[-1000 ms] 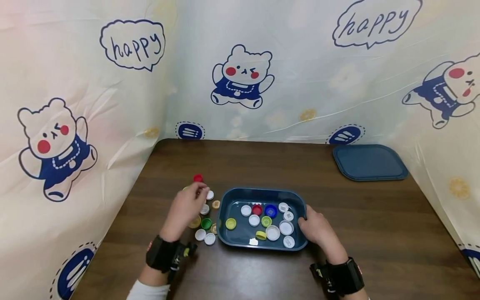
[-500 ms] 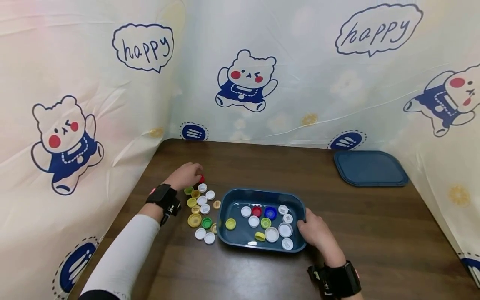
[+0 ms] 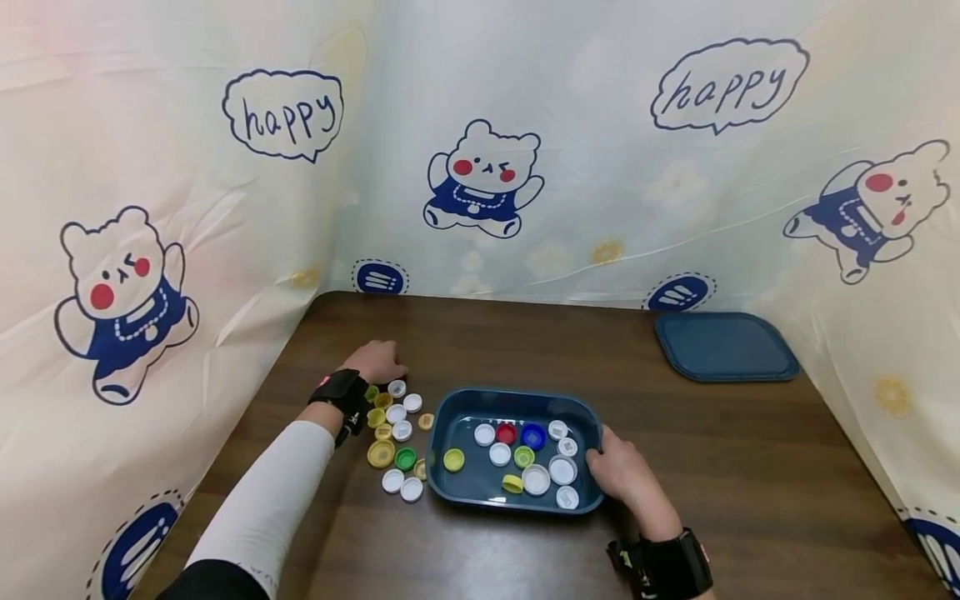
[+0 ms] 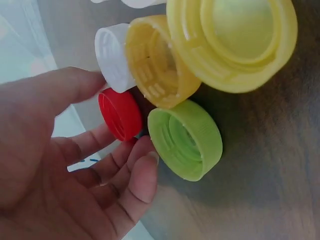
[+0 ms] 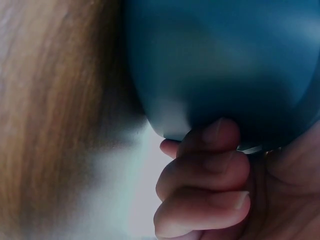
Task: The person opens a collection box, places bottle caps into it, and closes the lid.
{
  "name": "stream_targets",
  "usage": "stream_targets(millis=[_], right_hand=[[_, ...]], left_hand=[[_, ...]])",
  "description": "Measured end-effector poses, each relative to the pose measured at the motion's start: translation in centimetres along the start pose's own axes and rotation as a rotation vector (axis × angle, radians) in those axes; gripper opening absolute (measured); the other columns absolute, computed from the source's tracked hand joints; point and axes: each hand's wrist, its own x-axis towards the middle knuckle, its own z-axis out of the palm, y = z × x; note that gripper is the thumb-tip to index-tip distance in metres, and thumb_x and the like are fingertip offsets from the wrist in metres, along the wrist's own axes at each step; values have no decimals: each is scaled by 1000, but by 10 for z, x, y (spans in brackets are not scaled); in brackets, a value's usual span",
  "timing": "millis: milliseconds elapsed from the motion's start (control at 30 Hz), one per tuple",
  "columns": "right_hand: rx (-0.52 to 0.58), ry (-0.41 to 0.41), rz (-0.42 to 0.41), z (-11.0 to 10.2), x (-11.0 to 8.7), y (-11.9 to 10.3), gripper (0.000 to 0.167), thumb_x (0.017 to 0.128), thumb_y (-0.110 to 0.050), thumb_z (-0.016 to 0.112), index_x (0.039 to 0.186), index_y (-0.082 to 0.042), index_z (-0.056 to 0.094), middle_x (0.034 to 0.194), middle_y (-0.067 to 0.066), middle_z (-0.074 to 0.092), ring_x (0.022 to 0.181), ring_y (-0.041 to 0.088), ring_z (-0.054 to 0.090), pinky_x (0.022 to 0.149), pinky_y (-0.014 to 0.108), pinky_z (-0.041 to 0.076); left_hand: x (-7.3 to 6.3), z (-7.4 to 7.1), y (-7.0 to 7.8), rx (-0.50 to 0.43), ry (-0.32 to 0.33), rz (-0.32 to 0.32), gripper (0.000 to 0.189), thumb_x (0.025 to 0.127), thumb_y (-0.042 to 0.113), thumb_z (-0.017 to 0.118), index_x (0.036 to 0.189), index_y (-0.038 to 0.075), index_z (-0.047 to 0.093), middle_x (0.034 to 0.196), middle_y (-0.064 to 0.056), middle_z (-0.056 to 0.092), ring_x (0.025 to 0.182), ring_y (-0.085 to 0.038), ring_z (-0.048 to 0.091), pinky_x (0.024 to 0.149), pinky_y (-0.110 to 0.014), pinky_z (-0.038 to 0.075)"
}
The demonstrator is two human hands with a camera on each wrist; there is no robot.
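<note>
Behind and beside a brown wooden tabletop (image 3: 750, 467), pale printed cloth (image 3: 585, 75), with a flat blue piece (image 3: 727, 347) lying near the far right corner. Within the last second, shifted from above the middle of the loose caps (image 3: 396, 413) to the far end of that cluster, with the left hand (image 3: 377, 361) now hiding from the head view a red cap (image 4: 120, 114) visible there half a second ago. In the left wrist view, can find that cap between thumb and bent fingers, just beside a white cap (image 4: 114, 57) and a light green cap (image 4: 186, 140). Cannot tell whether pinched or merely surrounded. Meanwhile, gripping the right end of the blue tray (image 3: 465, 425) with the right hand (image 3: 618, 467), fingers curled round its edge, as before. Inside the tray, the same caps (image 3: 536, 479) as a second ago, with nothing added. Judging from this, busy now with the outlying red cap, with the tray apparently being steadied and many caps remaining loose just to its left.
</note>
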Motion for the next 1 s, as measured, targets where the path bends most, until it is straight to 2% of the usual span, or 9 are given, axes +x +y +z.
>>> stream_targets(millis=[100, 200, 300, 433, 567, 700, 867, 1000], right_hand=[[5, 5, 0, 2, -1, 2, 53, 98, -14, 48, 147, 4, 41, 132, 30, 59, 99, 35, 64, 80, 49, 51], [7, 17, -8, 2, -1, 2, 52, 98, -14, 48, 147, 4, 42, 131, 29, 60, 101, 36, 64, 82, 50, 51], [3, 17, -14, 2, -1, 2, 50, 98, -14, 48, 145, 4, 43, 129, 28, 61, 101, 36, 64, 82, 51, 51], [-1, 13, -10, 1, 0, 1, 49, 98, -14, 48, 144, 3, 44, 127, 28, 62, 97, 34, 64, 79, 49, 52], [4, 4, -7, -1, 1, -1, 50, 98, -14, 47, 145, 3, 43, 127, 28, 61, 94, 33, 64, 77, 47, 51], [-6, 7, -11, -3, 1, -3, 50, 99, -14, 47, 145, 3, 43, 129, 28, 61, 98, 35, 63, 80, 49, 51], [-8, -4, -3, -3, 0, -4, 49, 99, -14, 47, 146, 3, 43, 129, 28, 60, 99, 35, 63, 81, 50, 51], [1, -5, 7, -2, -1, -4, 47, 99, -14, 48, 143, 3, 45, 125, 27, 63, 95, 33, 64, 79, 48, 51]], left_hand=[[1, 2, -3, -22, 22, -4, 25, 96, 23, 64, 103, 0, 71, 85, -11, 64, 73, -24, 58, 67, -35, 46], [-4, -2, -2, -41, 97, 14, 21, 94, 21, 66, 100, 1, 69, 87, -11, 63, 77, -25, 58, 70, -36, 48], [-18, -10, 7, -48, 173, 72, 19, 91, 19, 68, 99, 2, 65, 91, -12, 61, 83, -27, 56, 74, -39, 48], [-47, -19, 31, -61, 231, 172, 20, 91, 19, 68, 102, 3, 65, 96, -12, 60, 86, -27, 55, 75, -39, 50], [-73, -23, 53, -80, 246, 226, 19, 92, 21, 70, 105, 7, 65, 99, -10, 59, 85, -25, 57, 73, -35, 54], [-95, -22, 76, -81, 223, 289, 19, 92, 22, 72, 106, 10, 65, 99, -8, 57, 82, -23, 58, 71, -33, 55], [-119, -11, 101, -78, 189, 366, 25, 91, 22, 74, 111, 10, 66, 100, -5, 56, 85, -21, 57, 73, -33, 56], [-131, 1, 117, -44, 170, 418, 26, 90, 21, 75, 112, 10, 68, 99, -3, 56, 86, -19, 55, 74, -32, 56]])
